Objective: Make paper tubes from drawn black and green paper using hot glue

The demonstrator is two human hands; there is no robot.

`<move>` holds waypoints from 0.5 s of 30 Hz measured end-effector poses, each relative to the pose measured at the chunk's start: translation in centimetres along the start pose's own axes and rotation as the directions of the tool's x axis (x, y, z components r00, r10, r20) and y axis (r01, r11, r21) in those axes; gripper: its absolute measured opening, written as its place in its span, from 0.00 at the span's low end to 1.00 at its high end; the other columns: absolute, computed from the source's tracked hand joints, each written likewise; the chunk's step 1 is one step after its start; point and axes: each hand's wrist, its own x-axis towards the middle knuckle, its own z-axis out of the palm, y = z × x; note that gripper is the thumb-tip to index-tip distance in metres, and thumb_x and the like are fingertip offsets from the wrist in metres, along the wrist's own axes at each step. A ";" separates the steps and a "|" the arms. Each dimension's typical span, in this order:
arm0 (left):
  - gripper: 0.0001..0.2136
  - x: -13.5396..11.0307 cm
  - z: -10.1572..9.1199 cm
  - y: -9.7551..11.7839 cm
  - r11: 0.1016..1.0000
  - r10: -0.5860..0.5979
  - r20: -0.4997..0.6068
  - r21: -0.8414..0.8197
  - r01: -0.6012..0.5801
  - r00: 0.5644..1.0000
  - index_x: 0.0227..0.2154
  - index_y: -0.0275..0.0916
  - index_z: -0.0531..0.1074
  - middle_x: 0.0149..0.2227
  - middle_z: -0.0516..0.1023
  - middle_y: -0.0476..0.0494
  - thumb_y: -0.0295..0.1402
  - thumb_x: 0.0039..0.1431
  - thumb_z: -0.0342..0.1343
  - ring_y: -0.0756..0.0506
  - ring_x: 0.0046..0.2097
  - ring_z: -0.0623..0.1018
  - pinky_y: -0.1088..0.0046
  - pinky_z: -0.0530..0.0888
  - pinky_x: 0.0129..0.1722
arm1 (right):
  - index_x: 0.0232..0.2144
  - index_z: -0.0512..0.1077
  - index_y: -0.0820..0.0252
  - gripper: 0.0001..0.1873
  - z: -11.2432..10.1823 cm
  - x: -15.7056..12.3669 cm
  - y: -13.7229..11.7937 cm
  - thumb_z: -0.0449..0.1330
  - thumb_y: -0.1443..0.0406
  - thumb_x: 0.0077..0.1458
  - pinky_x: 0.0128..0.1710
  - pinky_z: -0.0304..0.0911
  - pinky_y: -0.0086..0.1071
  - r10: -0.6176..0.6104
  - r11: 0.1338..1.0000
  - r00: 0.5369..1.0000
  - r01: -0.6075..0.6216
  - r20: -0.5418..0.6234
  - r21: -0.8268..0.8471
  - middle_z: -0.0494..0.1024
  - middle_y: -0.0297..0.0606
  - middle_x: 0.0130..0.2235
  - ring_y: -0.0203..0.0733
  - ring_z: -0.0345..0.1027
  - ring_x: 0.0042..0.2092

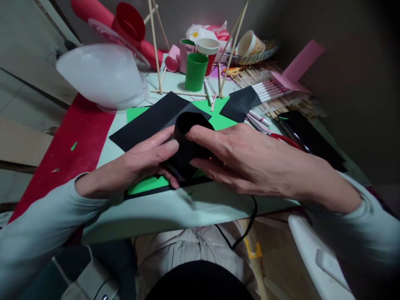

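Note:
Between my hands, above the front of the table, is a black paper tube (184, 156) with its round opening facing up. My left hand (150, 154) grips its left side, thumb in front near the top. My right hand (240, 158) holds the right side, its thumb and fingers at the rim and lower wall. Black paper (150, 118) lies flat behind the tube, over bright green paper (218, 112). A smaller black piece (240, 103) rests further right. Scissors with red handles (286, 139) lie partly hidden behind my right hand.
A green paper cup (196, 73) stands at the back within a frame of thin wooden sticks (152, 46). A stack of clear plastic lids or bowls (103, 75) is at left. White markers (271, 89), wooden sticks and a black phone-like object (293, 125) lie at right.

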 end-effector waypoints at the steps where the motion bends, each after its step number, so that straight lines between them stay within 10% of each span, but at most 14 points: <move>1: 0.25 0.1 -0.2 -0.1 0.998 -0.013 -0.005 0.062 0.013 1.000 0.60 0.48 0.69 0.36 0.82 0.46 0.53 0.65 0.57 0.41 0.33 0.85 0.65 0.85 0.29 | 0.40 0.63 0.57 0.02 0.2 -0.1 0.1 0.52 0.67 0.69 0.25 0.43 0.36 -0.003 1.000 1.000 0.003 -0.003 0.014 0.62 0.27 0.26 0.36 0.49 0.23; 6: 0.32 -0.7 -0.8 1.1 0.923 0.017 -0.245 0.378 0.079 0.969 0.69 0.53 0.62 0.34 0.75 0.47 0.56 0.65 0.53 0.46 0.23 0.77 0.72 0.75 0.17 | 0.43 0.65 0.59 0.04 0.8 -0.9 0.4 0.52 0.65 0.69 0.26 0.45 0.35 0.001 0.999 0.998 0.001 -0.059 0.035 0.61 0.26 0.26 0.36 0.49 0.24; 10: 0.22 -2.0 -0.9 3.1 0.691 0.394 -0.446 0.721 0.061 0.804 0.55 0.48 0.79 0.31 0.77 0.47 0.52 0.64 0.57 0.49 0.27 0.71 0.76 0.68 0.22 | 0.42 0.67 0.61 0.05 1.2 -0.9 0.6 0.53 0.64 0.70 0.26 0.44 0.34 0.004 0.999 0.996 0.000 -0.087 0.042 0.58 0.25 0.24 0.36 0.48 0.24; 12: 0.19 -2.4 -1.0 3.3 0.559 0.513 -0.427 0.825 0.088 0.745 0.48 0.47 0.82 0.31 0.78 0.49 0.51 0.63 0.59 0.49 0.28 0.71 0.75 0.67 0.24 | 0.43 0.66 0.61 0.05 1.4 -0.6 0.6 0.54 0.64 0.70 0.26 0.42 0.34 -0.011 0.999 0.997 0.015 -0.071 0.047 0.58 0.25 0.24 0.36 0.48 0.24; 15: 0.17 -2.4 -1.2 2.7 0.457 0.564 -0.233 0.887 -0.064 0.792 0.49 0.46 0.81 0.42 0.83 0.49 0.46 0.62 0.62 0.49 0.33 0.76 0.75 0.73 0.33 | 0.45 0.66 0.61 0.05 1.6 0.1 0.1 0.53 0.66 0.70 0.26 0.40 0.33 -0.046 0.999 0.999 0.046 -0.005 0.022 0.62 0.27 0.25 0.35 0.50 0.24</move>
